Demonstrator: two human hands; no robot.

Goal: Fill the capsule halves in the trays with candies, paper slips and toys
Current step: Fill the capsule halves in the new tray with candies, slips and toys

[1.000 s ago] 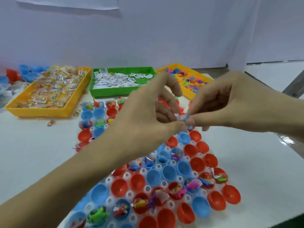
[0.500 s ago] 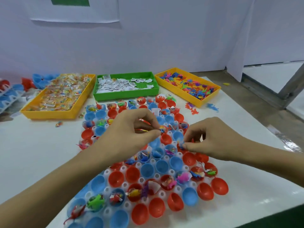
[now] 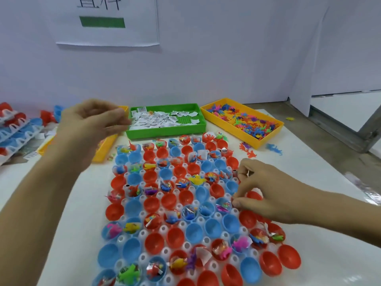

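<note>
My right hand (image 3: 266, 195) sits low at four o'clock on the capsule tray (image 3: 191, 203), fingertips pinched together over a small piece I can't make out, beside a filled blue half (image 3: 223, 205). My left hand (image 3: 90, 124) is up at ten o'clock, blurred, fingers loosely curled; I can't tell whether it holds anything. It hovers before the green paper-slip tray (image 3: 165, 131) and covers the yellow candy tray (image 3: 103, 149); the toy tray (image 3: 243, 122) sits at one o'clock. I'd worry about my right wrist brushing the loose halves or dropping the piece between cups. Half a second ago both hands met over mid-tray; the left has since swung away toward the supplies.
</note>
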